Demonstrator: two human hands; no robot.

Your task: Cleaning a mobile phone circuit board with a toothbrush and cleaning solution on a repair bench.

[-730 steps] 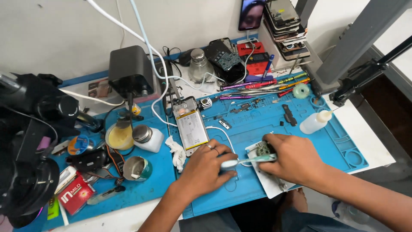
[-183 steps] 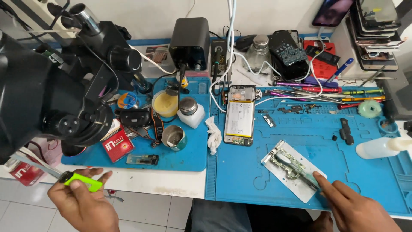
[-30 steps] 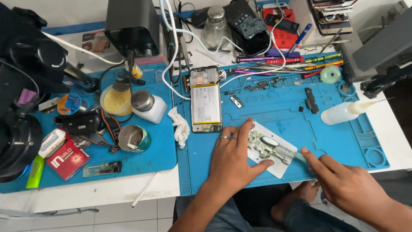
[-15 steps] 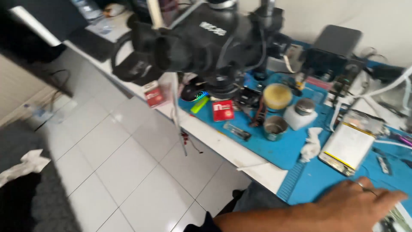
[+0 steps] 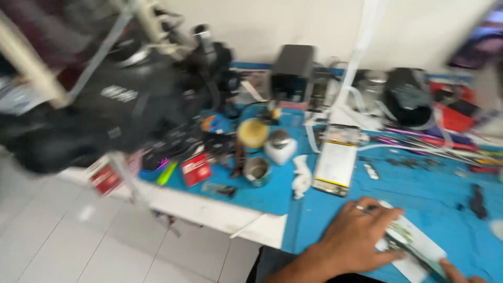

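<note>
blue mat [image 5: 335, 220] | left hand [image 5: 356, 236] fingers spread flat on white plate [image 5: 419, 246] | right hand [image 5: 456, 270] grip unclear

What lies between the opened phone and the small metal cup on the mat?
In the head view, a crumpled white tissue lies on the blue mat between the opened phone and the metal cup.

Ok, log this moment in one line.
left hand: flat on white plate | right hand: frame edge, barely visible | circuit board: on plate | view: blurred
</note>
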